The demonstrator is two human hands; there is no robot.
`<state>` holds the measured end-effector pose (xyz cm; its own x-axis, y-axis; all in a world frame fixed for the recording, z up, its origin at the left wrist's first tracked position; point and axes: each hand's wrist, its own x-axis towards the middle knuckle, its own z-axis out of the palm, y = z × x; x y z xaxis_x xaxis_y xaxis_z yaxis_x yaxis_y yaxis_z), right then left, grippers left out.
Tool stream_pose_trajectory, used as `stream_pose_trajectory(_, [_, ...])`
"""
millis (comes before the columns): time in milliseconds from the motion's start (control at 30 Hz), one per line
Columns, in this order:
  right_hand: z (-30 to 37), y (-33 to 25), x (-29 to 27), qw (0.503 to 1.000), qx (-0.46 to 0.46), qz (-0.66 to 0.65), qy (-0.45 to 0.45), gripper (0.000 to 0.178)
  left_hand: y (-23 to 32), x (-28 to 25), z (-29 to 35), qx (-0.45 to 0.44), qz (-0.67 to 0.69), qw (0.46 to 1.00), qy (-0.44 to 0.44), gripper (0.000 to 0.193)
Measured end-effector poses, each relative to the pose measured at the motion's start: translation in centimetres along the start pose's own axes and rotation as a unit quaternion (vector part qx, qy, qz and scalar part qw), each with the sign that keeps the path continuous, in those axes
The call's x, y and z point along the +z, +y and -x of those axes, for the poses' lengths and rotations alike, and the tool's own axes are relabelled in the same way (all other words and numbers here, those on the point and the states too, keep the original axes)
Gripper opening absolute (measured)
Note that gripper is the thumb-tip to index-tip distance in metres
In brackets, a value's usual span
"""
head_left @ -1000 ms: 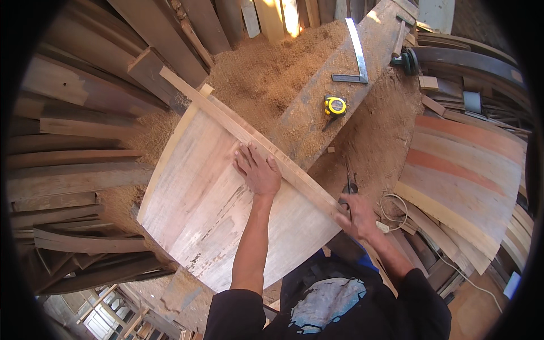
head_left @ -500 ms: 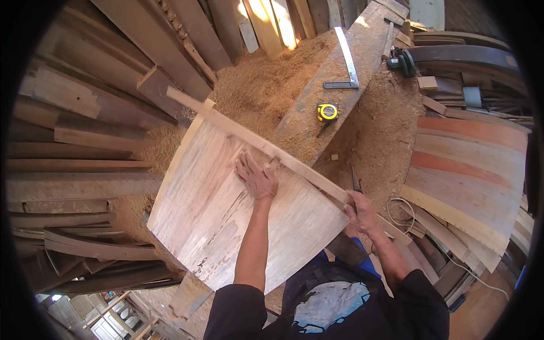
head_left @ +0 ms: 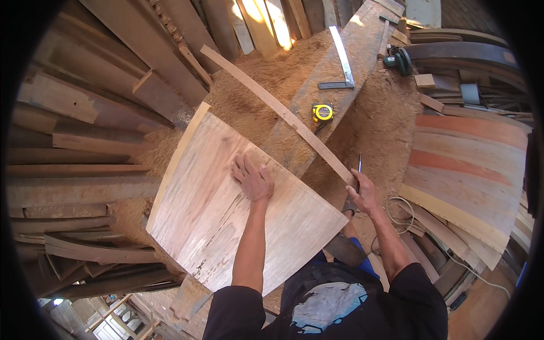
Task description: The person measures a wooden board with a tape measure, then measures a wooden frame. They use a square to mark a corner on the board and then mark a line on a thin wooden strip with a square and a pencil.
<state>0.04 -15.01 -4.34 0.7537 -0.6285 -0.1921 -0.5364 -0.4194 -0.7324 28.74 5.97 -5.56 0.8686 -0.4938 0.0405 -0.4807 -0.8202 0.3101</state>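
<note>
A wide, tapered wooden panel [head_left: 294,226] with a pale curved edge strip lies in front of me. My left hand [head_left: 253,178] rests flat on its face, fingers spread. In my right hand [head_left: 365,195] is the near end of a long, thin wooden strip [head_left: 276,106], raised off the panel and slanting away to the far left. A slim dark rod, perhaps a pencil [head_left: 360,163], sticks up from the same hand. Beyond the strip, a yellow and black tape measure [head_left: 323,113] and a metal try square [head_left: 342,56] lie on a dusty plank.
The dusty plank [head_left: 368,39] runs toward the far right, over sawdust [head_left: 249,73]. A green power tool [head_left: 398,61] sits beside it. Boards [head_left: 96,184] crowd the left. Another panel with reddish bands [head_left: 464,147] stands at right, near a pale cable [head_left: 411,212].
The wooden strip has come off the panel's far edge and swung away from it, lifted by my right hand. My left hand has stayed almost still on the panel.
</note>
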Motion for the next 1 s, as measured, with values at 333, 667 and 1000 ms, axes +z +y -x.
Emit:
stream_pose_trajectory(333, [-11.7, -6.8, -9.7, 0.958, 0.120, 0.244, 0.090, 0.013, 0.4, 0.0, -0.1, -0.027, -0.032, 0.999, -0.018, 0.073])
stream_pose_trajectory(667, [-31.1, -4.3, -3.4, 0.958, -0.035, 0.284, -0.004, 0.026, 0.6, -0.9, -0.3, -0.006, -0.049, 0.998, -0.028, 0.068])
stream_pose_trajectory(1000, [-30.0, -7.0, -1.9, 0.916, -0.033, 0.401, -0.002, 0.028, 0.2, -1.6, -0.2, 0.029, -0.008, 1.000, -0.004, 0.065])
